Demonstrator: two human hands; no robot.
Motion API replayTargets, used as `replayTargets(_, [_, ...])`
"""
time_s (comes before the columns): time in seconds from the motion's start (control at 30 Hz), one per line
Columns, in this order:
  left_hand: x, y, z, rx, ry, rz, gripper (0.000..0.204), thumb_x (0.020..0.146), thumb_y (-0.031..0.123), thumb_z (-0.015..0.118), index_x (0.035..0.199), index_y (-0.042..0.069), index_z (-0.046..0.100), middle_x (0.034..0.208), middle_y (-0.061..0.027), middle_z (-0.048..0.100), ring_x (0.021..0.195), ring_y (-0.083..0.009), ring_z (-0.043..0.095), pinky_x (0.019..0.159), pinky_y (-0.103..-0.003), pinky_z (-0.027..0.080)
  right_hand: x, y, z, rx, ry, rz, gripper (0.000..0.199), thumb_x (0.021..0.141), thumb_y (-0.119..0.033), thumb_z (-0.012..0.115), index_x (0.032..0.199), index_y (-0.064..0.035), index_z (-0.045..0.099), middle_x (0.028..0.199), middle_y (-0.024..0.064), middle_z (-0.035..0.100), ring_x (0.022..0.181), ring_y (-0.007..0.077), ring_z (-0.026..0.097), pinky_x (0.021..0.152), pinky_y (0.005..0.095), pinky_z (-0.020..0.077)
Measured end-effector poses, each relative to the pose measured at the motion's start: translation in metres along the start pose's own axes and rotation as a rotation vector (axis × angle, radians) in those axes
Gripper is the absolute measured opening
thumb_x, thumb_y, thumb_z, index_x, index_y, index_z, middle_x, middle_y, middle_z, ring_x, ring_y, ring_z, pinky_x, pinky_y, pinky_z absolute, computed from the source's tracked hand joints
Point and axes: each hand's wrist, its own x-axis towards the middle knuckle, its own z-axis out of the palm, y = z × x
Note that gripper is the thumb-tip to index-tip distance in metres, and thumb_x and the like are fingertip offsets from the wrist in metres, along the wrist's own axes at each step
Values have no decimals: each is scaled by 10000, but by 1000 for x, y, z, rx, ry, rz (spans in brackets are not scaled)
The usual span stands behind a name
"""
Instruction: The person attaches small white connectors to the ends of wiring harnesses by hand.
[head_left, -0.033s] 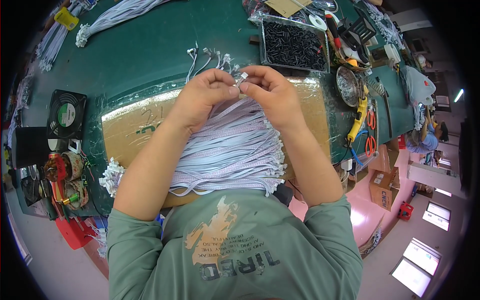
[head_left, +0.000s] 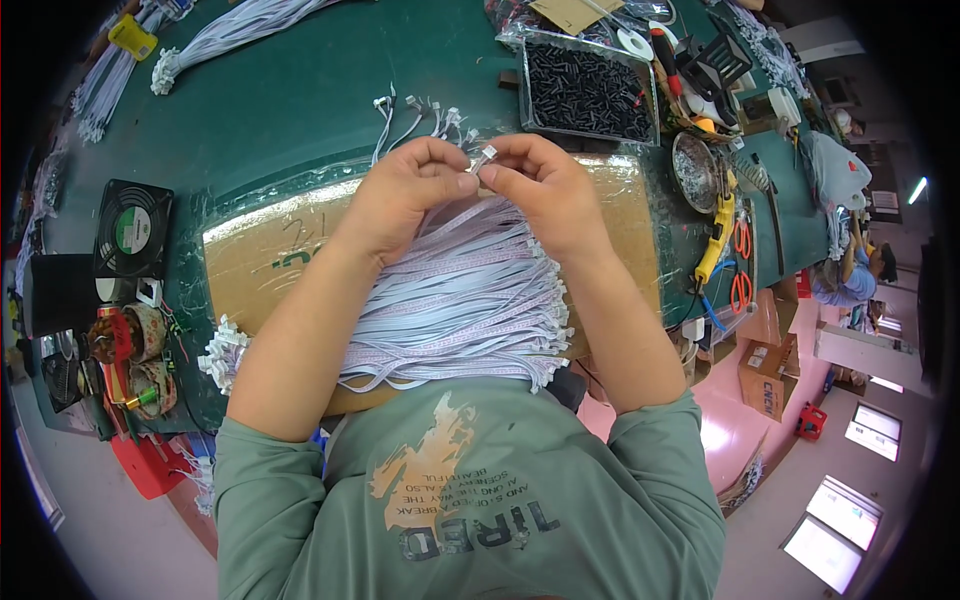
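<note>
Left hand (head_left: 405, 195) and right hand (head_left: 540, 185) pinch 1 white connector (head_left: 487, 155) above cable pile (head_left: 470, 300); keep wires aligned, squarely seated.

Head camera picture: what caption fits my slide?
Both hands pinch a small white connector above a pile of flat ribbon cables.

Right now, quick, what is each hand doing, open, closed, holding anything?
Left hand: closed, pinching the small white connector.
Right hand: closed, pinching the same connector.
</note>
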Motion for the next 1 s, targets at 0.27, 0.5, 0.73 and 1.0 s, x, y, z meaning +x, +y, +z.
replayTargets(0.27, [-1, 1, 3, 45, -33, 27, 228, 810, 7, 706, 1010, -4, 597, 924, -62, 651, 866, -136, 634, 786, -245, 508, 0, 0, -10, 127, -65, 102, 186, 868, -49, 660, 1042, 12, 639, 889, 50, 653, 787, 103, 584, 709, 231, 466])
replayTargets(0.5, [-5, 5, 9, 383, 46, 40, 211, 834, 6, 682, 1020, 17, 583, 900, -44, 641, 813, -126, 633, 702, -240, 496, 0, 3, -10, 74, -57, 77, 222, 856, -36, 649, 1073, 9, 639, 901, 39, 644, 807, 100, 595, 732, 237, 486])
replayTargets(0.73, [-3, -1, 3, 267, 35, 70, 211, 828, -13, 677, 1019, 18, 592, 874, -37, 649, 776, -98, 612, 646, -229, 480, 0, 4, -7, -68, -82, 42, 318, 839, -67, 671, 1149, -6, 634, 892, 24, 642, 815, 93, 607, 733, 234, 500])
replayTargets(1.0, [-6, 13, 16, 934, 443, 284, 138, 828, 92, 678, 950, 41, 640, 873, -89, 686, 765, -201, 653, 708, -314, 504, 28, 1, -33, -268, 147, -186, 321, 856, -117, 664, 1167, -41, 647, 977, 56, 691, 830, 126, 638, 736, 261, 511])
